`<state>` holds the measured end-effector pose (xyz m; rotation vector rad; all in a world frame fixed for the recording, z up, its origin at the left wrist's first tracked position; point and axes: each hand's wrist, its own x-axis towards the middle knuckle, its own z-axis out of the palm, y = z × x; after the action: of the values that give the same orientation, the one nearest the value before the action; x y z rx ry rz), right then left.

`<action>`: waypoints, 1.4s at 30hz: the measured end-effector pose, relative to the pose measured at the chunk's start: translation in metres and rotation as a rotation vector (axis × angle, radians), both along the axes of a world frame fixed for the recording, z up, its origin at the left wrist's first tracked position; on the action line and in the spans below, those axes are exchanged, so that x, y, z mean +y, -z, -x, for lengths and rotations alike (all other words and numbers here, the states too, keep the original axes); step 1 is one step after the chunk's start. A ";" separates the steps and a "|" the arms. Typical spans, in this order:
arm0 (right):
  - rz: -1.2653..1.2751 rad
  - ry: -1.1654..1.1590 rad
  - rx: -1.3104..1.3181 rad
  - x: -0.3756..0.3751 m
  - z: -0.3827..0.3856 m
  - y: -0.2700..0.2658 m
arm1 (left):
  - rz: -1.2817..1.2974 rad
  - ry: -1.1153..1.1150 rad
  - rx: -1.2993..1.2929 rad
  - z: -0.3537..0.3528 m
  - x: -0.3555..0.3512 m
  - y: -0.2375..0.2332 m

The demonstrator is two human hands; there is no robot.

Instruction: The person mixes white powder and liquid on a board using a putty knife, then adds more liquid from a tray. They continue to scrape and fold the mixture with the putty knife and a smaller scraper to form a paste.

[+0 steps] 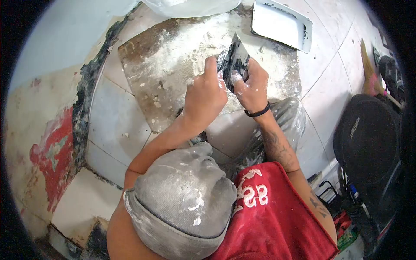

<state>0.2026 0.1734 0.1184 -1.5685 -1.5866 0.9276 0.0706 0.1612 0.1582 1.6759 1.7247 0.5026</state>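
In the head view, a worn wall with a red patch is seen at far left, bordered by pale floor tiles. On the floor a brown board is laid, its surface strewn with white powder and crumbs. Grey cloth, smeared with white, is seen below it. Near the board's middle, the left hand is held over it with fingers curled and the index finger raised beside a white-smeared scraper; whether anything is gripped inside that hand cannot be told. The scraper is held over the board, blade pointing away from the body, and is clasped in the right hand, whose whitened thumb is pressed along it. A black band is worn on the right wrist. A red garment is seen below. A shallow white tray is rested at the board's far right corner. Farther right, a broom and a black case are seen.
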 end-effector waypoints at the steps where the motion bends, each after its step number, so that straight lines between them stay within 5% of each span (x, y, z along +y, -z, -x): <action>1: -0.018 -0.016 0.000 0.000 0.001 -0.002 | 0.025 -0.020 -0.010 -0.001 0.000 0.001; 9: -0.083 -0.075 0.026 -0.010 0.013 -0.015 | 0.002 0.047 -0.010 0.005 0.004 0.024; 13: -0.076 -0.034 0.139 -0.008 -0.006 -0.027 | -0.011 -0.159 0.033 0.014 0.008 0.031; 18: -0.265 -0.164 -0.183 0.004 -0.056 -0.034 | 0.015 -0.328 -0.220 0.043 0.020 0.050; 22: 0.078 -0.491 -0.246 -0.028 -0.043 -0.055 | 0.132 -0.342 -0.564 0.062 0.022 0.075; 25: -0.002 -0.640 -0.416 -0.054 -0.034 -0.049 | 0.263 -0.422 -0.820 0.059 0.022 0.067; 33: -0.050 -0.559 -0.532 -0.047 -0.024 -0.030 | 0.404 -0.374 -1.055 0.050 0.009 0.057; 42: -0.046 -0.507 -0.479 0.010 -0.026 -0.012 | 0.379 -0.375 -0.910 0.064 -0.009 0.069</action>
<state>0.2286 0.1833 0.1308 -1.4489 -2.4014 0.7896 0.0063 0.1522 0.0893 0.6625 1.3031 0.8742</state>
